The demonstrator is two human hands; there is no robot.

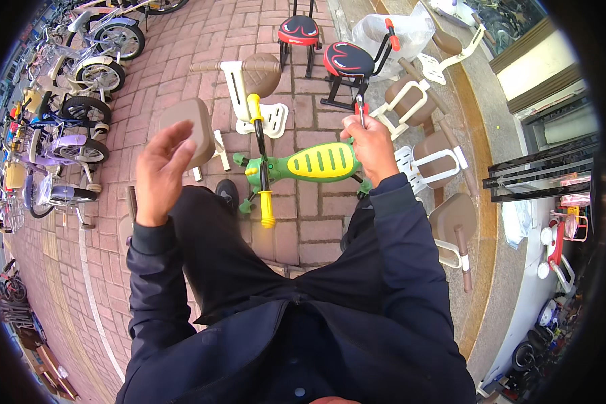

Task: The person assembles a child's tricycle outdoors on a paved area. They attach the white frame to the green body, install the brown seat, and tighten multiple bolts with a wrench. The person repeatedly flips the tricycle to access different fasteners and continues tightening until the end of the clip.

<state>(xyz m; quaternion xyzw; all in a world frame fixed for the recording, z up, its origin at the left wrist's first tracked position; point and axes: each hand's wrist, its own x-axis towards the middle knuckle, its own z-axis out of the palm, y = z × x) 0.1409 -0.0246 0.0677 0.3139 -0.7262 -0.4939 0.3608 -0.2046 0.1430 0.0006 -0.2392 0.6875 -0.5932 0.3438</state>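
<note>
Between my legs stands a child's green and yellow ride-on toy (320, 162) with small green wheels. Its black handlebar (263, 161) has yellow grips at both ends and points away to the left side. My right hand (374, 143) is closed around a slim metal tool with red parts (362, 111), just above the seat's right end; its exact kind is hard to make out. Raised left of the handlebar, my left hand (165, 168) is open and holds nothing, fingers apart. Under it sits a brown padded child seat (194, 118).
Black and red child seats (347, 59) and a brown and cream seat (256, 81) stand ahead. More cream-framed seats (438, 158) line the right side by a stone step (481, 202). Several children's bicycles (81, 148) are parked left on red brick paving (182, 40).
</note>
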